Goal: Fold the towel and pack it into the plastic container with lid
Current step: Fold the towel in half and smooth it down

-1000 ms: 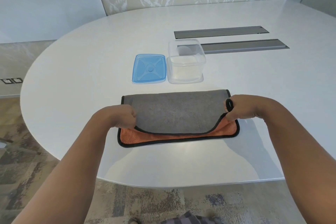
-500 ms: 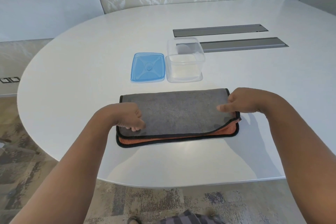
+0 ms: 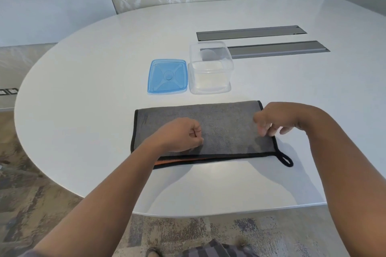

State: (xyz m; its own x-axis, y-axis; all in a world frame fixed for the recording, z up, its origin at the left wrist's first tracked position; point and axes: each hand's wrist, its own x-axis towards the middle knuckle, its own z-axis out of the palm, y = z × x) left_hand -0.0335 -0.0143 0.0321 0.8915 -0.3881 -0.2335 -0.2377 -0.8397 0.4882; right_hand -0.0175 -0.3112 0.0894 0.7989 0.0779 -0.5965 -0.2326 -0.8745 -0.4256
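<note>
The towel lies folded in half on the white table, grey side up, with a thin orange strip showing along its near edge. Its black hanging loop sticks out at the near right corner. My left hand rests as a closed fist on the towel's left-middle part. At the towel's right edge my right hand has its fingers loosely curled downward and apart, gripping nothing. Behind the towel stands the clear plastic container, with nothing in it, and the blue lid lies flat just left of it.
Two long grey slots are set into the white table behind the container. The table's curved near edge runs below my forearms, with patterned carpet beyond it.
The grey top layer has come down flat over the orange layer. Both hands let go of the corners; the left moved inward onto the towel, and the loop now lies free on the table.
</note>
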